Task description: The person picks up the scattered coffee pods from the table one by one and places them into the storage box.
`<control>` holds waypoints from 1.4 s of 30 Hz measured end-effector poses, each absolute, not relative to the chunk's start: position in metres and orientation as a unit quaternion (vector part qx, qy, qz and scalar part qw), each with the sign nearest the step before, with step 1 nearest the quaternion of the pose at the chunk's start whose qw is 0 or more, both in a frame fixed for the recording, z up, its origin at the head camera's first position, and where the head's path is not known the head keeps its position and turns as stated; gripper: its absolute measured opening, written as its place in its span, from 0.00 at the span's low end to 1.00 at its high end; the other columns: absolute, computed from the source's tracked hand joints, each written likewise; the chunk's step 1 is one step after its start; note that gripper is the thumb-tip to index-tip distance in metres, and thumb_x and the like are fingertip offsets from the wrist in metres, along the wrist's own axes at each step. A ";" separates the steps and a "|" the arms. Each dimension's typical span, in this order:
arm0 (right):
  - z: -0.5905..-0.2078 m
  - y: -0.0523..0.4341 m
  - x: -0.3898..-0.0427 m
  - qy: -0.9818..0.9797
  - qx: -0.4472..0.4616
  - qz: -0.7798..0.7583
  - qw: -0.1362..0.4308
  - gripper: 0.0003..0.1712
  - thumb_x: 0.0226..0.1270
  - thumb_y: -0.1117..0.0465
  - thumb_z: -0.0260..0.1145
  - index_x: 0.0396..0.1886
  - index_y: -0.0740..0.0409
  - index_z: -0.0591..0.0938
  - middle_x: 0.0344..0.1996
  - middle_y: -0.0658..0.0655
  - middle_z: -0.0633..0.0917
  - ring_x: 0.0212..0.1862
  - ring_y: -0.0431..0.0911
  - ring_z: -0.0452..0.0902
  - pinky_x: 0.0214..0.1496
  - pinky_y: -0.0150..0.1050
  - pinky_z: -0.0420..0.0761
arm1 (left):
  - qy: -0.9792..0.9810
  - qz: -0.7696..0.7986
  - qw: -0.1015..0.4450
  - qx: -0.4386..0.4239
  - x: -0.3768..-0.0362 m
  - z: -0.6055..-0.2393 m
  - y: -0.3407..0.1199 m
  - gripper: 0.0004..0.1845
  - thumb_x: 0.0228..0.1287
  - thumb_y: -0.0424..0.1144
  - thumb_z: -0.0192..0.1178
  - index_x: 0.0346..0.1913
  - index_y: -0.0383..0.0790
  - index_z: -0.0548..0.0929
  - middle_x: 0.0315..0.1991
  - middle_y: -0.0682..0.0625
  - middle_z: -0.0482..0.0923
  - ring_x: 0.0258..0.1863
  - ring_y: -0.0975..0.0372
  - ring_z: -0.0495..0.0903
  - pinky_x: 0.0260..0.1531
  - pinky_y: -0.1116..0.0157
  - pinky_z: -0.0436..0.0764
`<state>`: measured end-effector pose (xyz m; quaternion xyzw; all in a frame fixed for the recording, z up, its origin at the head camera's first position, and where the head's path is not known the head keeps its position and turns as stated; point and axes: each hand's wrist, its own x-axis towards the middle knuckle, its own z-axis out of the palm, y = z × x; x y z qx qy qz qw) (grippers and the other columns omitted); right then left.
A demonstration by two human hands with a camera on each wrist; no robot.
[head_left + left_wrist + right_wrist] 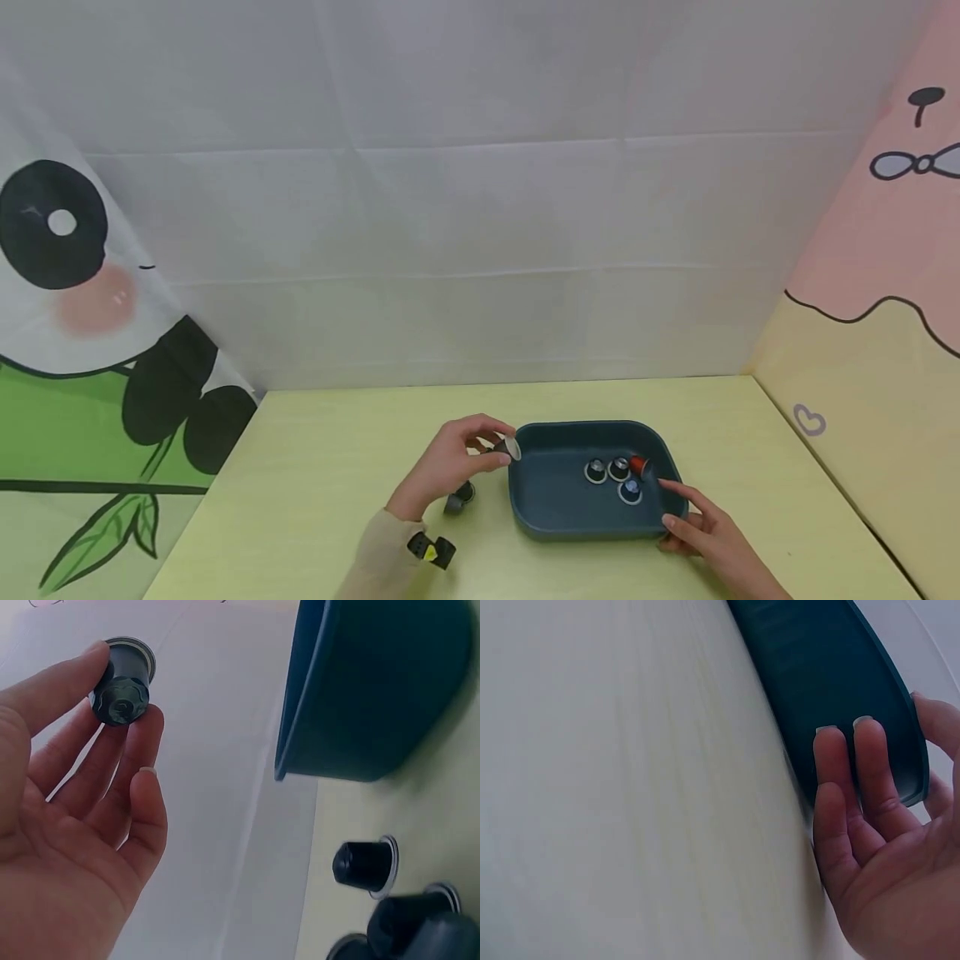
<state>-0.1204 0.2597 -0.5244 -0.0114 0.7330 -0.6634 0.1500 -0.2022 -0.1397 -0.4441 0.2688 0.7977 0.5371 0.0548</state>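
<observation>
My left hand (450, 465) pinches a dark coffee capsule (124, 682) between thumb and fingertips, above the left rim of a dark teal tray (547, 504). In the head view, the capsule's pale foil face points toward the tray. My right hand (707, 532) grips the tray's near right corner, its index finger and thumb at the rim; in the right wrist view other fingers (874, 761) lie along the outer wall. Inside the tray, several dark capsules (596, 472) stand foil side down, and a red capsule (638, 465) lies tilted beside them.
Left of the tray, below my left wrist, several dark capsules (365, 865) lie on the pale yellow table (345, 442). A white cloth (480, 208) hangs behind the table, with printed cartoon panels at both sides. A dark band with a yellow piece (431, 552) circles the left sleeve.
</observation>
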 end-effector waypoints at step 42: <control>-0.526 0.262 -0.121 0.736 -0.021 -0.658 0.156 0.26 0.79 0.61 0.57 0.53 0.14 0.73 0.35 0.68 0.86 0.37 0.50 0.86 0.45 0.37 0.83 | 0.793 0.432 0.074 0.424 -0.253 -0.433 0.005 0.19 0.63 0.39 0.70 0.57 0.45 0.84 0.49 0.60 0.81 0.46 0.75 0.77 0.41 0.75 0.77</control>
